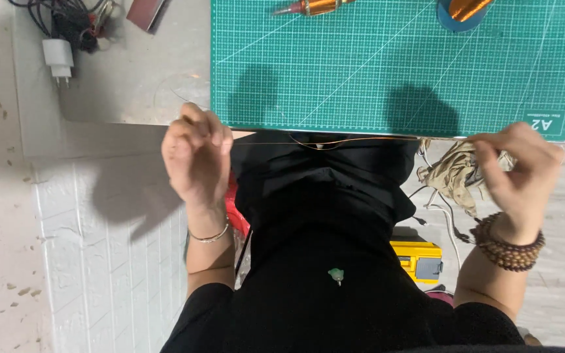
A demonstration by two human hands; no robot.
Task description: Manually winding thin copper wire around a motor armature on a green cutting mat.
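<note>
A thin copper-coloured wire (335,140) runs taut between left hand (194,153) and right hand (518,173), each grip pinched on an end

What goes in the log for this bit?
left hand: pinches thin wire | right hand: pinches other end | wire: stretched at green cutting mat edge

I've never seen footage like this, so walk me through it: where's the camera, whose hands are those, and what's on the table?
The camera sits on the person's head and looks straight down, so you see their own two bare hands. The left hand and the right hand each pinch one end of a thin copper-coloured wire, stretched between them over a black-clothed lap. Ahead lies a green cutting mat on a grey table, with an orange-wound spool on the mat and a white charger plug at the table's far-left corner.
</note>
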